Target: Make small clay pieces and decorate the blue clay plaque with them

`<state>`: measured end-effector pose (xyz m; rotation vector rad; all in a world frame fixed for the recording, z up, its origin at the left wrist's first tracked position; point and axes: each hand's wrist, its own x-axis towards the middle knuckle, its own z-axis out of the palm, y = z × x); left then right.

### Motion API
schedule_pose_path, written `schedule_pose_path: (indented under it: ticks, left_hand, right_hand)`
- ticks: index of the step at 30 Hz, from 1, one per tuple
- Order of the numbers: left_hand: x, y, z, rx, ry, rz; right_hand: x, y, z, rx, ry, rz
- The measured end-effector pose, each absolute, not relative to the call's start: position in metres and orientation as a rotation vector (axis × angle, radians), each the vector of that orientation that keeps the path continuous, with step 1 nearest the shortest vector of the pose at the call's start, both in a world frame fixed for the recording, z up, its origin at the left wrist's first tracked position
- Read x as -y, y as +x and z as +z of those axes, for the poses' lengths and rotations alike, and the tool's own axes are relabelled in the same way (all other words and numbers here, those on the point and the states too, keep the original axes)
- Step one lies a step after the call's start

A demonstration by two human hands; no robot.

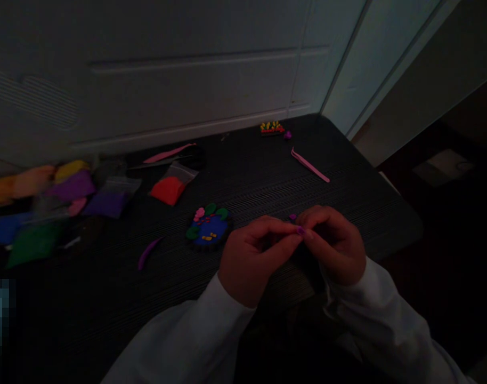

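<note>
1. Left hand [253, 258]: reaches in from the lower left, thumb and forefinger closed in a pinch, other fingers curled under.
2. Right hand [337, 242]: mirrors it from the right, thumb and forefinger pinched, fingertips meeting the left's.
3. Both forearms, in pale long sleeves [391, 306], angle inward; wrists partly bare.

So on your tabletop [251, 184], the bag pile [73, 186] is way over left, with a single bag [169, 188] just right of it. Scissors [159, 162] lie behind that one, near the back panel [187, 90]. Your pond model [214, 228] is around the middle, curved strip [148, 254] off to its left. Tweezers [310, 166] are over right, flower model [271, 128] behind and left of them.
</note>
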<state>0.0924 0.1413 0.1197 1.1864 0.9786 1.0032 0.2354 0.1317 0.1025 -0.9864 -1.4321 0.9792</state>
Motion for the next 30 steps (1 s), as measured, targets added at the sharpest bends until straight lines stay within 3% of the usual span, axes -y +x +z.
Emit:
schedule_pose_path:
  ticks: [30]
  left_hand:
    - [-0.1482,0.0923,0.1184,-0.653,0.402,0.959]
  right_hand:
    - [-0.1281,0.2348,0.1028,1.351,-0.94,0.944]
